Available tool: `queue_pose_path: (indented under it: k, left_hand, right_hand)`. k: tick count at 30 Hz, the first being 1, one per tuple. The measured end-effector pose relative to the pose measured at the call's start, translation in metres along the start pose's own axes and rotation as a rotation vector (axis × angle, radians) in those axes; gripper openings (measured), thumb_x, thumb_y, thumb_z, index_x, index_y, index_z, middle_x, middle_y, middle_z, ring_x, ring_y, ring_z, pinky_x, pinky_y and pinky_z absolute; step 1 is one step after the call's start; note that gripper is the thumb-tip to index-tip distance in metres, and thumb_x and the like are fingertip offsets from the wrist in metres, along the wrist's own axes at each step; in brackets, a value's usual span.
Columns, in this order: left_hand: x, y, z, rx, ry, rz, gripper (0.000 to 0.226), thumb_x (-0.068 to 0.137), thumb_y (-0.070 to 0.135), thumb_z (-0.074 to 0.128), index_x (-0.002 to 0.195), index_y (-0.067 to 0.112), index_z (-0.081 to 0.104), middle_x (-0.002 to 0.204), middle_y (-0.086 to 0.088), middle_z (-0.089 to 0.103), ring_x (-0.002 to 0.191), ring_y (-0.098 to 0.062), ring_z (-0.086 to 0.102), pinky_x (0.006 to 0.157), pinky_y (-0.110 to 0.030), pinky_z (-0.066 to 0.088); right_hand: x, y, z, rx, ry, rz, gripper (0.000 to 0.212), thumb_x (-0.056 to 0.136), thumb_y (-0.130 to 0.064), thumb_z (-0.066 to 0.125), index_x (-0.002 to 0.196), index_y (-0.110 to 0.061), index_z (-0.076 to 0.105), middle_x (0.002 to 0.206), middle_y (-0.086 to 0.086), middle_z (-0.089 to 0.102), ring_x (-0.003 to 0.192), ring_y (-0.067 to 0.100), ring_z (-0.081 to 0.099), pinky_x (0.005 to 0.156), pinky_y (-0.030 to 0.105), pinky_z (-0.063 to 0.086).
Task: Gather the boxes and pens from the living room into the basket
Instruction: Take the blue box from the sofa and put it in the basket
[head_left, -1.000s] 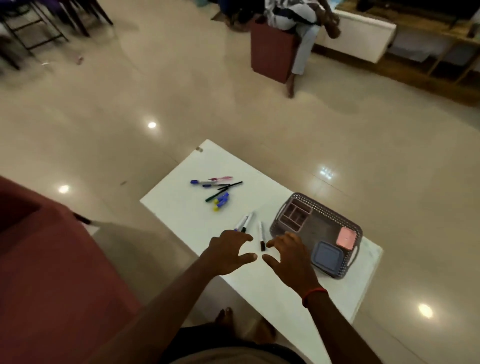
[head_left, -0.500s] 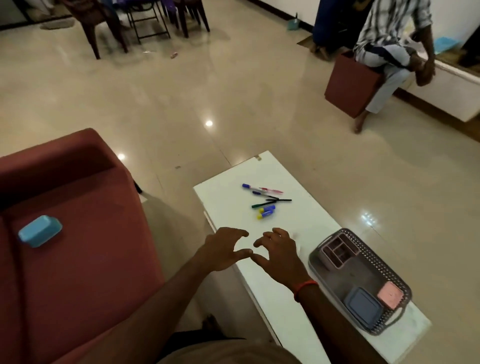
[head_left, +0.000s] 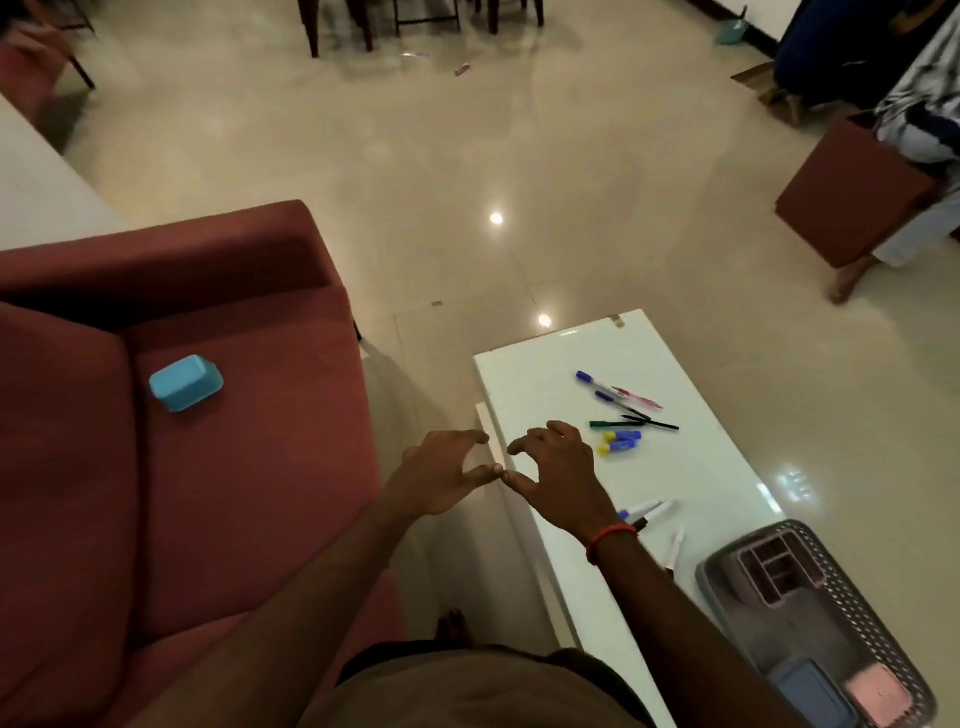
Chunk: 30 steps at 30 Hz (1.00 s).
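Left grip (head_left: 436, 478): fingers spread and half bent, nothing in it, over the gap between sofa (head_left: 234, 493) and worktop (head_left: 519, 384)
Right grip (head_left: 556, 478): spread the same way, also holding nothing, above the worktop's left edge; its thumb tip is just beside my left thumb tip (touching or not, I cannot tell)
Light blue box (head_left: 186, 383): on the red sofa seat, well apart from both grips
Pens (head_left: 623, 410): loose cluster on the worktop beyond my right grip
Markers (head_left: 649, 512): lying near my right wrist, between it and the basket
Basket (head_left: 857, 587): grey, perforated, at the worktop's near end; in it a pink divided tray (head_left: 779, 569), a dark blue box (head_left: 810, 691) and a pink box (head_left: 875, 693)
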<state>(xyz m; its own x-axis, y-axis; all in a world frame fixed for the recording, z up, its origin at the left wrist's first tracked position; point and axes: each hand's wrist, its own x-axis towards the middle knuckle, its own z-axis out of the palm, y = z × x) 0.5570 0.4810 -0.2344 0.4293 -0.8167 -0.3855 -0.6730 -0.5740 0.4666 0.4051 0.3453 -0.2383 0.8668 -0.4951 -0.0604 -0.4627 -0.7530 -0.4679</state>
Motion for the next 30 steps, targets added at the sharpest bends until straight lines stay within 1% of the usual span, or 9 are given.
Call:
queue_pose_path:
  k: [2, 4, 6, 7, 8, 10, 15, 22, 30]
  left_hand:
    - [-0.001, -0.017, -0.005, -0.033, 0.005, -0.037, 0.071, 0.092, 0.072, 0.043, 0.148, 0.028, 0.043, 0.154, 0.005, 0.046, 0.144, -0.021, 0.038, 0.113, -0.053, 0.035]
    - [-0.001, -0.029, -0.01, -0.043, 0.034, -0.074, 0.07, 0.092, 0.072, 0.042, 0.146, 0.028, 0.045, 0.152, 0.005, 0.048, 0.142, -0.021, 0.04, 0.113, -0.049, 0.035]
    - [-0.001, -0.039, -0.015, -0.07, 0.064, -0.112, 0.069, 0.093, 0.072, 0.042, 0.146, 0.028, 0.045, 0.152, 0.006, 0.048, 0.142, -0.019, 0.04, 0.105, -0.039, 0.033]
    - [0.0, -0.044, -0.017, -0.087, 0.077, -0.131, 0.069, 0.093, 0.072, 0.042, 0.146, 0.028, 0.045, 0.152, 0.006, 0.047, 0.142, -0.019, 0.039, 0.1, -0.038, 0.03]
    - [0.001, -0.048, -0.019, -0.097, 0.089, -0.153, 0.069, 0.092, 0.073, 0.041, 0.146, 0.029, 0.044, 0.153, 0.007, 0.047, 0.142, -0.019, 0.038, 0.098, -0.039, 0.03]
    - [0.004, -0.058, -0.025, -0.12, 0.117, -0.215, 0.071, 0.09, 0.077, 0.038, 0.145, 0.033, 0.043, 0.153, 0.008, 0.046, 0.143, -0.019, 0.037, 0.103, -0.046, 0.032]
    - [0.024, -0.09, -0.052, -0.213, 0.222, -0.364, 0.073, 0.089, 0.079, 0.036, 0.146, 0.034, 0.042, 0.154, 0.007, 0.045, 0.144, -0.02, 0.037, 0.11, -0.057, 0.029]
    - [0.051, -0.124, -0.091, -0.27, 0.307, -0.514, 0.073, 0.09, 0.076, 0.038, 0.148, 0.031, 0.041, 0.154, 0.006, 0.045, 0.143, -0.021, 0.038, 0.112, -0.057, 0.031]
    - [0.065, -0.16, -0.116, -0.33, 0.437, -0.665, 0.067, 0.089, 0.075, 0.04, 0.143, 0.036, 0.044, 0.148, 0.01, 0.051, 0.139, -0.017, 0.043, 0.108, -0.055, 0.034]
  right_hand:
    - [0.015, -0.011, 0.006, 0.012, -0.016, -0.025, 0.037, 0.087, -0.055, 0.06, 0.116, -0.032, 0.063, 0.126, -0.009, 0.06, 0.135, 0.02, 0.033, 0.101, 0.037, 0.033]
    - [0.03, -0.021, 0.01, 0.014, -0.031, -0.057, 0.038, 0.087, -0.056, 0.06, 0.116, -0.032, 0.063, 0.126, -0.009, 0.06, 0.135, 0.02, 0.033, 0.102, 0.037, 0.033]
    - [0.046, -0.028, 0.013, -0.006, -0.057, -0.09, 0.039, 0.087, -0.058, 0.059, 0.116, -0.032, 0.063, 0.126, -0.009, 0.06, 0.134, 0.02, 0.034, 0.102, 0.038, 0.033]
    - [0.054, -0.031, 0.014, -0.011, -0.072, -0.106, 0.039, 0.087, -0.058, 0.058, 0.116, -0.032, 0.063, 0.127, -0.009, 0.06, 0.134, 0.019, 0.034, 0.102, 0.038, 0.033]
    - [0.063, -0.034, 0.016, -0.01, -0.086, -0.12, 0.04, 0.087, -0.059, 0.057, 0.117, -0.033, 0.062, 0.127, -0.009, 0.06, 0.134, 0.019, 0.033, 0.102, 0.038, 0.033]
    - [0.083, -0.038, 0.018, -0.002, -0.114, -0.146, 0.041, 0.087, -0.059, 0.056, 0.118, -0.033, 0.061, 0.128, -0.01, 0.059, 0.135, 0.018, 0.031, 0.103, 0.038, 0.032]
    - [0.147, -0.047, 0.029, 0.026, -0.182, -0.233, 0.044, 0.087, -0.057, 0.058, 0.124, -0.033, 0.056, 0.131, -0.011, 0.057, 0.136, 0.019, 0.03, 0.104, 0.04, 0.03]
    - [0.239, -0.063, 0.036, 0.025, -0.272, -0.371, 0.048, 0.086, -0.057, 0.058, 0.128, -0.034, 0.052, 0.132, -0.01, 0.056, 0.134, 0.019, 0.031, 0.102, 0.039, 0.031]
    - [0.314, -0.095, 0.053, 0.036, -0.359, -0.479, 0.047, 0.086, -0.057, 0.058, 0.126, -0.033, 0.052, 0.13, -0.008, 0.056, 0.13, 0.02, 0.034, 0.098, 0.038, 0.031]
